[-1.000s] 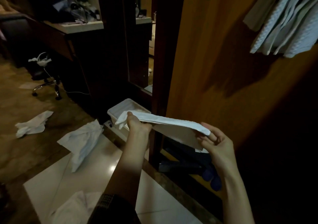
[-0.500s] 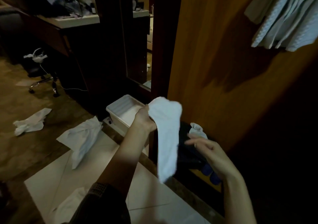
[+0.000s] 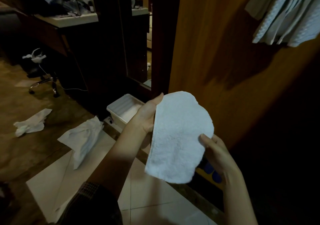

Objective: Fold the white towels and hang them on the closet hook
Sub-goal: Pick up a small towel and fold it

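The left hand [image 3: 147, 117] and right hand [image 3: 216, 150] both grip the folded white towel [image 3: 180, 136] by its side edges. Fingers are closed on the cloth. It hangs free in front of the wooden closet wall [image 3: 216, 51].

The white terry-cloth towel [image 3: 180, 136] held between both hands looks soft and nubbly, the orange-brown wooden closet panel [image 3: 216, 51] behind it smooth with a dull sheen, the pale floor tiles [image 3: 149, 200] below glossy.

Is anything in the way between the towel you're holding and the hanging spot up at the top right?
Nothing visible. The towel is held in both hands, and only bare closet wall lies between it and the hung towels. The hook itself isn't visible.
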The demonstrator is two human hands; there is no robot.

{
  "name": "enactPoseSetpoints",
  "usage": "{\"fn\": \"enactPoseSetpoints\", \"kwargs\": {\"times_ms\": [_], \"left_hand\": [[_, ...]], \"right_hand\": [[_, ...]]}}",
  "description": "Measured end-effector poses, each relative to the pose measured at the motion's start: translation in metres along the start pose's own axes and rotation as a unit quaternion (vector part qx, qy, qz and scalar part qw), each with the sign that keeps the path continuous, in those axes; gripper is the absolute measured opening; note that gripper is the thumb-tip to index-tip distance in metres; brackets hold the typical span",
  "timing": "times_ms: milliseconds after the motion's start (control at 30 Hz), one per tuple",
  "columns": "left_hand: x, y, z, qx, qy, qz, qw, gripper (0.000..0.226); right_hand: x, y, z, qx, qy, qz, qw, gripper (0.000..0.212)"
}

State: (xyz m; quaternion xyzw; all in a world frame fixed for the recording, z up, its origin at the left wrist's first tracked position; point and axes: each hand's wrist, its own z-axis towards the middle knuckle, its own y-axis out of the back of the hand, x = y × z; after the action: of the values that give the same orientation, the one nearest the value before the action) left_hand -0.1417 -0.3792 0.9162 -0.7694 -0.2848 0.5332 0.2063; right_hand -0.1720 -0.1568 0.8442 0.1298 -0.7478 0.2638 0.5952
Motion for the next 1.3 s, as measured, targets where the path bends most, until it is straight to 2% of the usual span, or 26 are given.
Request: {"fn": "enactPoseSetpoints", "kwargs": {"times_ms": [33, 133, 233, 333, 500, 567, 667, 800, 900, 1033, 1167, 1233, 1300], "left_hand": [[0.001, 0.0, -0.001, 0.012, -0.006, 0.001, 1.0, 0.042], [0.002, -0.001, -0.005, 0.056, -0.014, -0.007, 0.998, 0.045], [0.005, 0.0, -0.006, 0.073, -0.05, 0.04, 0.995, 0.032], [0.003, -0.002, -0.01, 0.08, -0.117, 0.112, 0.984, 0.026], [-0.011, -0.001, -0.018, 0.141, -0.127, 0.152, 0.97, 0.028], [-0.011, -0.001, -0.017, 0.158, -0.111, 0.143, 0.971, 0.026], [0.007, -0.002, -0.013, 0.127, -0.1, 0.063, 0.985, 0.03], [0.044, 0.005, -0.01, 0.081, -0.1, -0.054, 0.99, 0.035], [0.051, 0.009, -0.01, 0.071, -0.133, 0.01, 0.989, 0.035], [0.04, 0.012, -0.011, 0.077, -0.152, 0.127, 0.977, 0.046], [0.036, 0.015, -0.013, 0.097, -0.171, 0.171, 0.965, 0.051], [0.033, 0.016, -0.018, 0.104, -0.187, 0.118, 0.97, 0.046], [0.027, 0.026, -0.021, 0.142, -0.174, -0.015, 0.974, 0.059]], "right_hand": [[0.003, -0.003, -0.002, 0.0, -0.002, -0.015, 1.0, 0.061], [0.011, -0.015, -0.005, -0.043, 0.028, -0.072, 0.996, 0.026], [0.017, -0.02, -0.006, -0.072, 0.063, -0.147, 0.985, 0.021], [0.021, -0.02, -0.008, -0.058, 0.067, -0.142, 0.986, 0.02], [0.028, -0.016, -0.012, -0.022, 0.053, -0.09, 0.994, 0.028], [0.031, -0.016, -0.011, -0.036, 0.053, -0.065, 0.996, 0.027], [0.035, -0.014, -0.008, -0.044, 0.027, 0.008, 0.999, 0.03], [0.039, -0.013, -0.004, -0.048, 0.011, -0.004, 0.999, 0.031], [0.036, -0.015, -0.003, -0.037, -0.006, -0.002, 0.999, 0.043], [0.035, -0.016, -0.002, -0.039, -0.006, -0.079, 0.996, 0.063], [0.035, -0.018, 0.0, -0.04, 0.022, -0.115, 0.992, 0.067], [0.036, -0.018, -0.001, -0.022, 0.036, -0.122, 0.992, 0.067], [0.039, -0.013, -0.003, 0.005, 0.024, -0.113, 0.993, 0.071]]}}
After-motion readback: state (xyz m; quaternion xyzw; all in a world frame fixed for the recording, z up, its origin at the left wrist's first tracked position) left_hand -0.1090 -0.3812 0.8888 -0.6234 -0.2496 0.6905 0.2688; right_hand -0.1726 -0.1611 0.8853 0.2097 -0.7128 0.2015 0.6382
